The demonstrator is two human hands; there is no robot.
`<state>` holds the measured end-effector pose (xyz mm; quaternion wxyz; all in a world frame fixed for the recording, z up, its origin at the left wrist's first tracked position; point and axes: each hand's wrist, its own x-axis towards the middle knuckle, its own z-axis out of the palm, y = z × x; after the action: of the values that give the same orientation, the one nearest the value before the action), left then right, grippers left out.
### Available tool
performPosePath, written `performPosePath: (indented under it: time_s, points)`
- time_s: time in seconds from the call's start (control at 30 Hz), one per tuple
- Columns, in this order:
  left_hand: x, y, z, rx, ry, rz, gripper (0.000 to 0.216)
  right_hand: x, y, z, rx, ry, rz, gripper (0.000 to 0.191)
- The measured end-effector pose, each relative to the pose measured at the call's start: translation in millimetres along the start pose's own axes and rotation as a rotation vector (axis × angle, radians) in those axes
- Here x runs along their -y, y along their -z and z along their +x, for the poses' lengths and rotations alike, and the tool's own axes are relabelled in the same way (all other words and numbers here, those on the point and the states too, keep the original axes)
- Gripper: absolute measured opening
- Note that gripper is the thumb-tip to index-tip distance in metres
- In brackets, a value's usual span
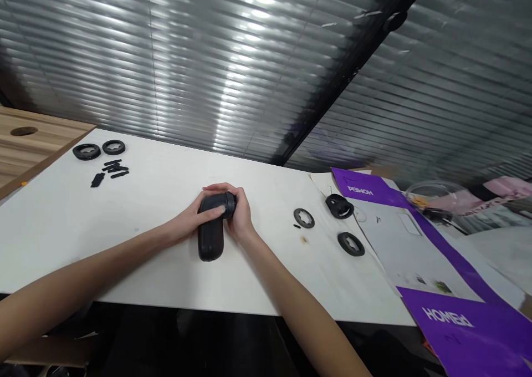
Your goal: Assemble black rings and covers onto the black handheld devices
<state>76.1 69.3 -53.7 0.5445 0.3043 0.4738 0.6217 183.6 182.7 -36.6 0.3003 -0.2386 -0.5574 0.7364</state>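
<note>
Wrapped tight, my left hand [188,217] and my right hand [240,216] close together on a black plastic case [210,239], one on each side of its top end. Its round bottom end is over the white table [124,244], but I cannot tell if it touches. To the right lie three black rings [303,218] near a purple card [469,335]. Far to the left are two more black rings [86,151] and some small black strips [114,169].
</note>
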Motion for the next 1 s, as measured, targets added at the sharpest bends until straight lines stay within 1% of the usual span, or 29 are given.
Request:
performPosePath:
  time_s: [0.07,0.17,0.33,0.47,0.5,0.63,0.7,0.77,0.87,1.0]
  points:
    - [-1.9,0.7,-1.1,0.029,-0.066,0.107,0.075,1.1,0.7,-1.3,0.007,-0.022,0.011,0.043]
    - [-4.0,1.6,-2.4,0.045,-0.074,0.189,0.077,0.6,2.0,-2.8,0.009,-0.029,-0.017,0.045]
    - [-0.2,0.5,-1.8,0.021,-0.102,0.106,0.087,0.8,-0.2,-4.7,-0.051,0.032,-0.065,0.046]
    - [-1.9,-5.3,-5.7,0.040,-0.059,0.032,0.085,6.1,-4.3,-6.6,-0.061,-0.045,0.007,0.045]
    - [-3.5,-6.8,-7.0,0.043,-0.049,0.029,0.084,7.0,-4.9,-7.1,-0.069,-0.044,0.007,0.043]
    - [-7.7,-7.6,-8.8,0.046,-0.058,0.088,0.078,5.2,-4.6,-8.1,-0.086,0.047,-0.093,0.038]
    - [-7.2,-4.3,-7.5,0.055,-0.074,0.127,0.078,2.9,-3.9,-7.9,-0.058,0.031,-0.103,0.041]
    - [-5.8,-0.2,-5.9,0.078,-0.075,0.140,0.080,2.2,-3.5,-7.9,-0.019,-0.023,-0.072,0.042]
    - [-4.7,4.0,-4.5,0.104,-0.052,0.149,0.082,5.5,-3.2,-8.4,0.013,-0.081,-0.034,0.040]
    - [-5.3,3.3,-4.3,0.124,-0.015,0.165,0.084,13.6,-1.0,-8.1,0.059,-0.136,-0.036,0.035]
